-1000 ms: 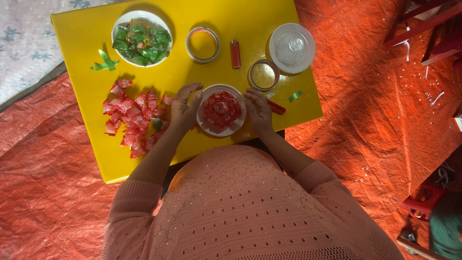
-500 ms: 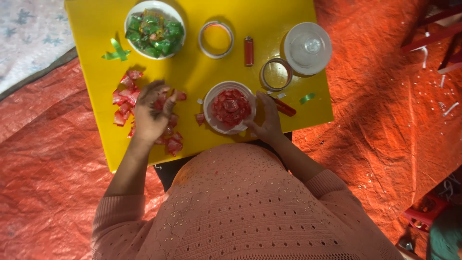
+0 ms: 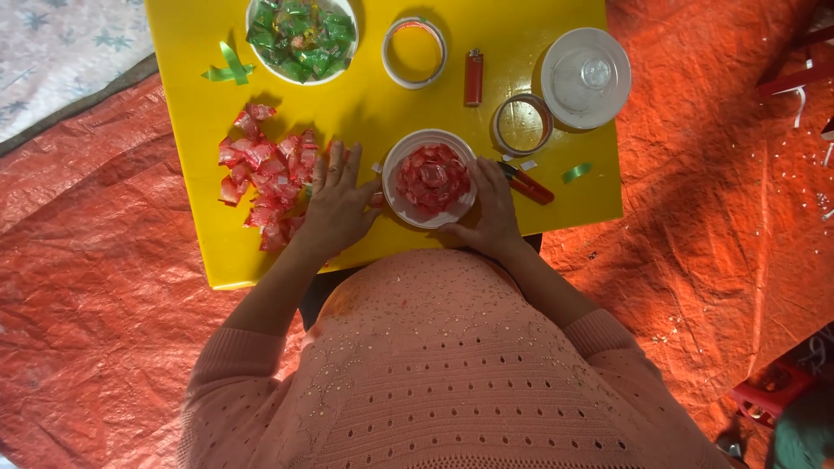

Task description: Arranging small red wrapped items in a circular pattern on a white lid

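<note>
Left hand: the left hand is laid flat and open, palm down, fingers spread on the yellow surface; nothing is gripped; its fingertips rest at the right edge of the pile of red wrapped sweets, and its thumb side is just beside the white bowl

Right hand: the right hand is curved loosely against the right and lower rim of the white bowl; the bowl is steadied rather than lifted; whether the fingers close fully around it cannot be told

White bowl: it stands on the surface between the two hands, near the front edge; it is filled with red sweets

Red sweets pile: it is spread loose on the surface left of the bowl

Just beside the right hand: a red-handled tool lies at an angle; a green ribbon scrap lies further right

Further out: a tape roll and a clear round lid are seen behind the bowl; a red lighter, a second tape ring and a bowl of green sweets stand at the far edge; green ribbon pieces lie at the far left

Under all: an orange tarpaulin is spread over the floor
</note>
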